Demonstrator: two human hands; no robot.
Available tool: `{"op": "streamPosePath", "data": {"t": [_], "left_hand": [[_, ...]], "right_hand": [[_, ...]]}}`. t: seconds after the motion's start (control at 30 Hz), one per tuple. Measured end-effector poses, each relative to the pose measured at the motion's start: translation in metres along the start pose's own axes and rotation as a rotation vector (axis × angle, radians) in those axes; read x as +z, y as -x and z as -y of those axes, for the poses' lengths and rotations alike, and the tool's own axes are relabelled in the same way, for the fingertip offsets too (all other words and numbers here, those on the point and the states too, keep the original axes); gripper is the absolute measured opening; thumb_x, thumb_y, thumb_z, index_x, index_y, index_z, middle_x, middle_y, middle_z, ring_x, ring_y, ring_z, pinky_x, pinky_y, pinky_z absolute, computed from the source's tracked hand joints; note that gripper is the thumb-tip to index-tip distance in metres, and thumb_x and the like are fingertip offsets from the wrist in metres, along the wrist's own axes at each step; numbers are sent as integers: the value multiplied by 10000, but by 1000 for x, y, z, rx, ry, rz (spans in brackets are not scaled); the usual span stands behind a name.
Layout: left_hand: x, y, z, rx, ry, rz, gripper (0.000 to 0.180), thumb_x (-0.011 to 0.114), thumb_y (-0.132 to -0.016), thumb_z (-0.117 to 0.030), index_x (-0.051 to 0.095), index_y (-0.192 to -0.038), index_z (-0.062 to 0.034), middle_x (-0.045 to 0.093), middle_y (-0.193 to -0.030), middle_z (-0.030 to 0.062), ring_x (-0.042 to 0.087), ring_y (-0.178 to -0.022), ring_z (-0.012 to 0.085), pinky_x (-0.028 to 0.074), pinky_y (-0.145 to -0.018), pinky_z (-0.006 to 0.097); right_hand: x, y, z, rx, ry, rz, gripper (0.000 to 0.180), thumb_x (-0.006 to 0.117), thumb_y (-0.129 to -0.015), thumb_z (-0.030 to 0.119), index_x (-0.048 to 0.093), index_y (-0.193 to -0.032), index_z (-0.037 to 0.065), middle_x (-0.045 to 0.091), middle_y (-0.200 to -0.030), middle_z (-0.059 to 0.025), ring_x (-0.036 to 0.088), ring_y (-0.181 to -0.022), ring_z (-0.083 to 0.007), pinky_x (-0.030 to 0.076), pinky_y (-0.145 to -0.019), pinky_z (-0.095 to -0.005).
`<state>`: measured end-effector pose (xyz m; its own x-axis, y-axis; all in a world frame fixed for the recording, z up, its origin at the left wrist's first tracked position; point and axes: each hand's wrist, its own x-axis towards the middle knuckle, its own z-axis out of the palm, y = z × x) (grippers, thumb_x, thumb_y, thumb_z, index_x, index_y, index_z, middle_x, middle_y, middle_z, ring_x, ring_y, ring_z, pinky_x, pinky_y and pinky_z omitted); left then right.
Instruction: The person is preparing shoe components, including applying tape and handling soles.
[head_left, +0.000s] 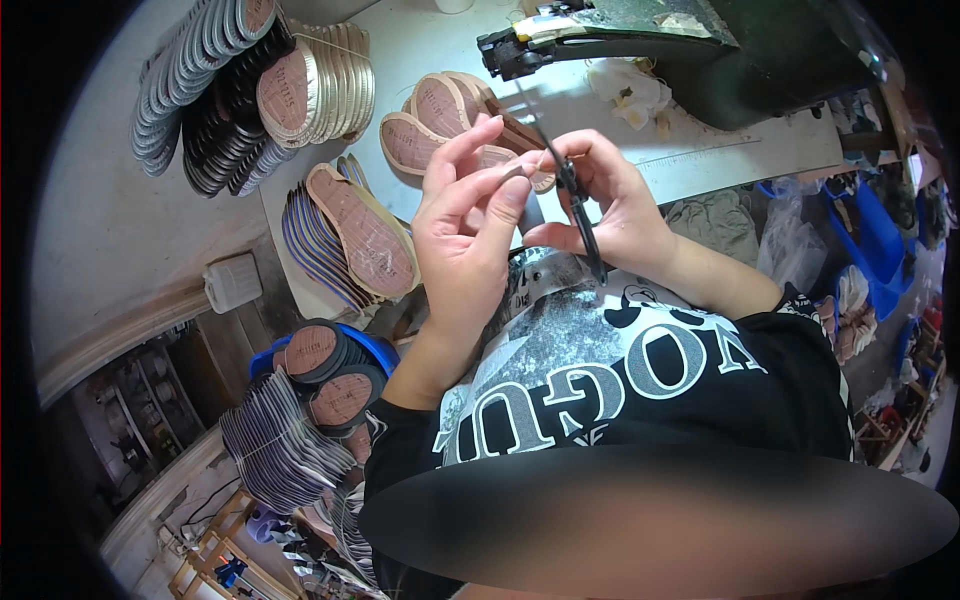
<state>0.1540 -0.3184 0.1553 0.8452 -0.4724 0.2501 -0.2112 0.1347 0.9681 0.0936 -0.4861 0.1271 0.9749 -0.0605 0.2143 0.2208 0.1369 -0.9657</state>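
Above the table's near edge, my left hand [462,232] pinches a small greyish piece [515,173] between thumb and fingertips; most of it is hidden. My right hand [640,218] grips black-handled scissors [575,200], their blades pointing away toward the sewing machine. The right fingertips come close to the left ones at the pinched piece. Just beyond my hands lies a fanned group of pinkish-brown insoles with beige edges [408,143], partly covered by my left fingers.
A dark green sewing machine [620,45] stands at the back right of the white table [790,145]. Bundled insoles [340,85] are stacked at the back left, with a blue-edged stack [310,240] nearer. More insoles fill a blue container [378,345]. A blue bin [870,250] sits far right.
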Motion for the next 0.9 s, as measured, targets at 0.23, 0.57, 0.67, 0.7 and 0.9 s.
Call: {"op": "streamPosePath", "data": {"t": [0.23, 0.57, 0.67, 0.7, 0.9], "left_hand": [[-1, 3, 10, -80, 213, -49, 175, 700, -958, -114, 772, -1088, -22, 541, -1389, 165, 497, -1331, 285, 378, -1123, 422], [-14, -11, 10, -145, 242, 159, 413, 739, -865, -5, 628, -1262, -18, 474, -1439, 150, 493, -1352, 311, 470, -1080, 453], [-16, -12, 8, -174, 302, 128, 473, 736, -846, 20, 603, -1298, -22, 520, -1428, 171, 554, -1302, 357, 471, -1072, 470], [-17, -12, 8, -195, 334, 132, 457, 737, -848, 22, 605, -1285, -14, 512, -1418, 144, 563, -1291, 312, 502, -1041, 418], [-24, -10, 1, -243, 307, 158, 472, 737, -846, -6, 592, -1296, -7, 537, -1392, 146, 592, -1258, 314, 534, -995, 413]], "right_hand": [[1, -2, -9, 60, -40, 12, 616, 932, -730, 119, 532, -1197, 79, 644, -985, 27, 515, -804, -21, 412, -687, -186], [-7, 0, -4, 114, -179, 50, 568, 856, -806, 57, 535, -1275, 45, 633, -1287, -79, 594, -1222, -162, 479, -1057, -333], [-19, -1, 5, 129, -162, 77, 506, 839, -826, 60, 570, -1253, 26, 654, -1267, -83, 622, -1180, -163, 495, -1035, -333], [-25, 0, 8, 118, -22, 49, 459, 846, -822, 89, 616, -1214, 26, 703, -1178, -66, 664, -1020, -113, 531, -918, -284], [-76, -12, 52, 84, 598, 346, 583, 921, -713, 330, 696, -1169, 45, 573, -776, -15, 494, -689, -110, 403, -606, -267]]}}
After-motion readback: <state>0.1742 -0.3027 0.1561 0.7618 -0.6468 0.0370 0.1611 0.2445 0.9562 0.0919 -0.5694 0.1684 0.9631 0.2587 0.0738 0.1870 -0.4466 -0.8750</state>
